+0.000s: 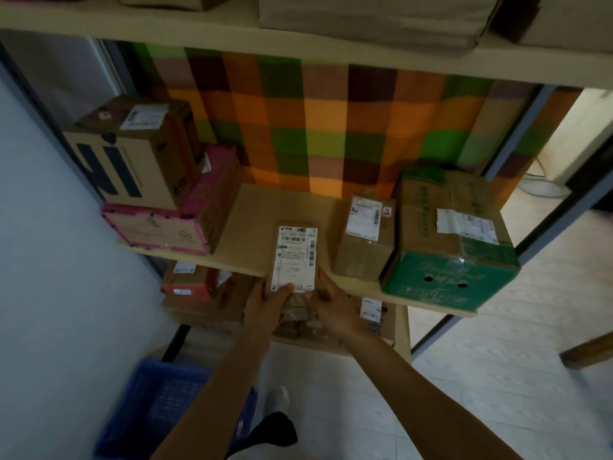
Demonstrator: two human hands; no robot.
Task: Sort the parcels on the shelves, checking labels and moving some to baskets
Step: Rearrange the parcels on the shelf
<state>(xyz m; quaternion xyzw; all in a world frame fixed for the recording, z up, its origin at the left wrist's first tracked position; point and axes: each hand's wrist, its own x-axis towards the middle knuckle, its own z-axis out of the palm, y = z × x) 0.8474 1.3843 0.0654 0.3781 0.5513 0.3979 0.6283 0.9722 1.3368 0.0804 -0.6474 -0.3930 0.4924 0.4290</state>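
While label gets read: small parcel [293,257] at front edge of middle shelf [252,224], label up, near end overhanging.
left grip [265,307]: curled round parcel's near-left corner, thumb on label.
right grip [331,307]: clasps near-right corner.
shelved right: brown box [363,240], green box [454,240].
shelved left: pink box [172,224], printed carton [132,154] on top.
lower shelf [202,313]: more parcels.
blue basket [159,403]: on floor, no parcel visible inside.
progress: looks early; one parcel in check, the rest unsorted.
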